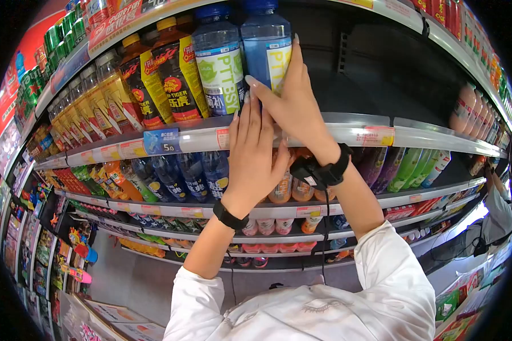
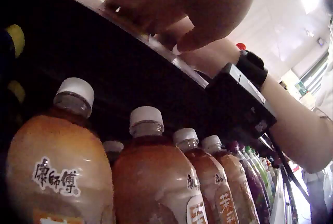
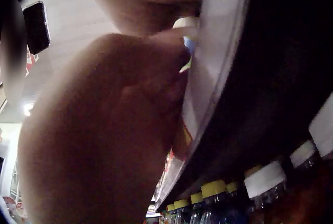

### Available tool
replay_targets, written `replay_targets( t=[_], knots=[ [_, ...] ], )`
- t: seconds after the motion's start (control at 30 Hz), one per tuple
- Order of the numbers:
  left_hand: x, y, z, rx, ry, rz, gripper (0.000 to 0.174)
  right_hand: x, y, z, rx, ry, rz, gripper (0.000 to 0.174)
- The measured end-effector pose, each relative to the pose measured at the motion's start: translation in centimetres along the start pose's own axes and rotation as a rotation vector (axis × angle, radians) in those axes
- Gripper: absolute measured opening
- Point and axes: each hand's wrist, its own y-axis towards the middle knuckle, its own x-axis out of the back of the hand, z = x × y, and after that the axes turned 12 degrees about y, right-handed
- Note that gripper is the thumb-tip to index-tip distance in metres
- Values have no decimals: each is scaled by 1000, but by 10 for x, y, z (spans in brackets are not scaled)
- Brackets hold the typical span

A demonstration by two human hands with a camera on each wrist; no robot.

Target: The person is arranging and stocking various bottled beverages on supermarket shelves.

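Note:
In the head view, two large PTTBSY drink bottles stand side by side on the upper shelf, a green-labelled bottle (image 1: pixel 217 68) and a blue bottle (image 1: pixel 265 37) with a yellow-and-white label. My right hand (image 1: pixel 297 105) holds the blue bottle, thumb across its lower front and fingers along its right side. Lower down, my left hand (image 1: pixel 255 150) lies over the shelf's front edge (image 1: pixel 347 134), fingers straight and fingertips near the bottles' bases. Both hands overlap in the wrist views, where the left hand (image 2: pixel 182 0) and right hand (image 3: pixel 109 109) mostly hide the bottles.
Black-and-yellow tiger-label bottles (image 1: pixel 176 77) stand left of the green-labelled bottle. Right of the blue bottle is a dark stretch of shelf (image 1: pixel 375 85), with pink bottles (image 1: pixel 472 111) farther along. White-capped tea bottles (image 2: pixel 151 166) line the shelf below. Another person's arm (image 1: pixel 498 187) shows at right.

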Motion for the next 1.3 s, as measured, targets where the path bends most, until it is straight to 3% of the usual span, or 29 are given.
replay_targets(
  t=[0.2, 0.4, 0.5, 0.73, 0.93, 1.13, 1.3],
  knots=[
    [1, 2, -3, -6, 71, 43, 63, 22, -1, 13, -154, -30, 53, 89],
    [-8, -2, 1, -18, 52, 1, 64, 15, -8, 7, 40, -307, -118, 75],
    [-9, -2, 5, -36, 34, -13, 63, 26, -5, 0, -236, 182, 14, 72],
    [-14, -5, 4, -6, 37, -40, 63, 19, -7, 9, -143, -178, 30, 68],
    [-13, -7, 7, -41, 28, -16, 64, 32, -3, 2, -310, 154, 154, 68],
    [-17, -10, 5, -15, 52, -17, 65, 19, -9, 13, -185, -136, 59, 67],
    [-18, -10, 7, -27, 67, 2, 65, 20, -10, 16, -213, -88, 71, 65]
  ],
)
